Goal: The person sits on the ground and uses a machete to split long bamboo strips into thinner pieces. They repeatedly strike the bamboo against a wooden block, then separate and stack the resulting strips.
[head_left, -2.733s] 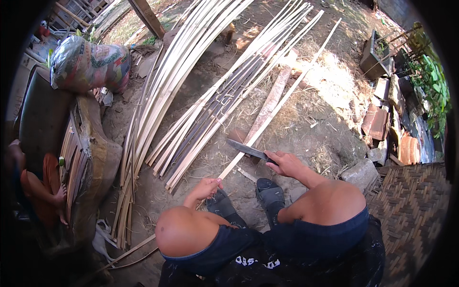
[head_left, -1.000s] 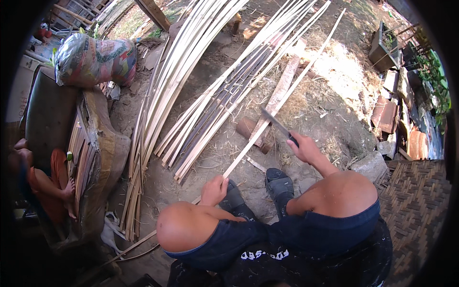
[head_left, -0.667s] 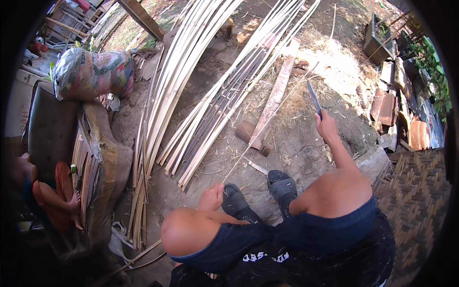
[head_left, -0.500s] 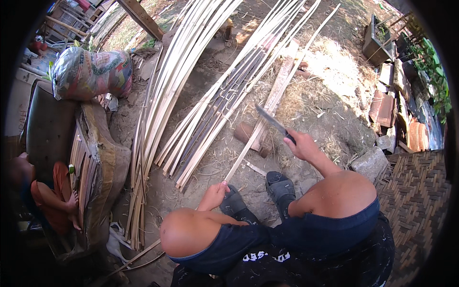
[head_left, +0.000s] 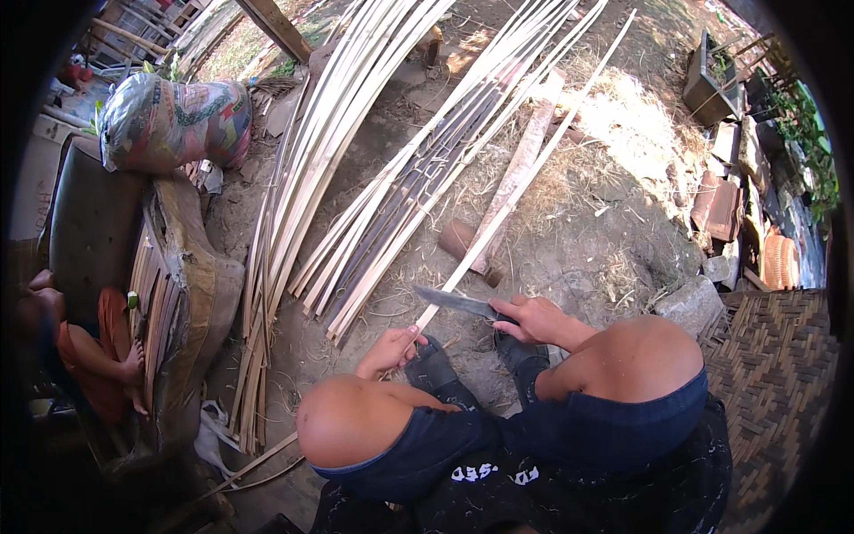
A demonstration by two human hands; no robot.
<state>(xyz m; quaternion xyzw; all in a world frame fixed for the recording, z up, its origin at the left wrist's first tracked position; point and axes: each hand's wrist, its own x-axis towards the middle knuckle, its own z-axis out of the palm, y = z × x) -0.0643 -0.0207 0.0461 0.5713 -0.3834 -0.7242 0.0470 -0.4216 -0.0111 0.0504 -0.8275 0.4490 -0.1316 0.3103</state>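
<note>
My left hand (head_left: pixel 390 350) is closed around the near end of a long pale bamboo strip (head_left: pixel 478 252). The strip slants away to the far right, passing over a worn wooden plank (head_left: pixel 532 138) and a short log (head_left: pixel 455 238). In my right hand (head_left: pixel 536 320) is a knife (head_left: pixel 452 300), gripped by its dark handle. Its grey blade points left and lies across the strip, just beyond my left hand. Whether the edge touches the strip I cannot tell.
Bundles of split bamboo strips (head_left: pixel 342 116) lie on the ground ahead and left. A stuffed plastic sack (head_left: pixel 178 120) rests by a worn seat (head_left: pixel 200 311), where another person's bare foot (head_left: pixel 133 363) shows. On the right are a stone (head_left: pixel 692 304) and a woven mat (head_left: pixel 774 383).
My right hand has brought the knife down and left, from beside the strip to across it near my left hand. The left hand has shifted slightly nearer and left, still holding the strip.
</note>
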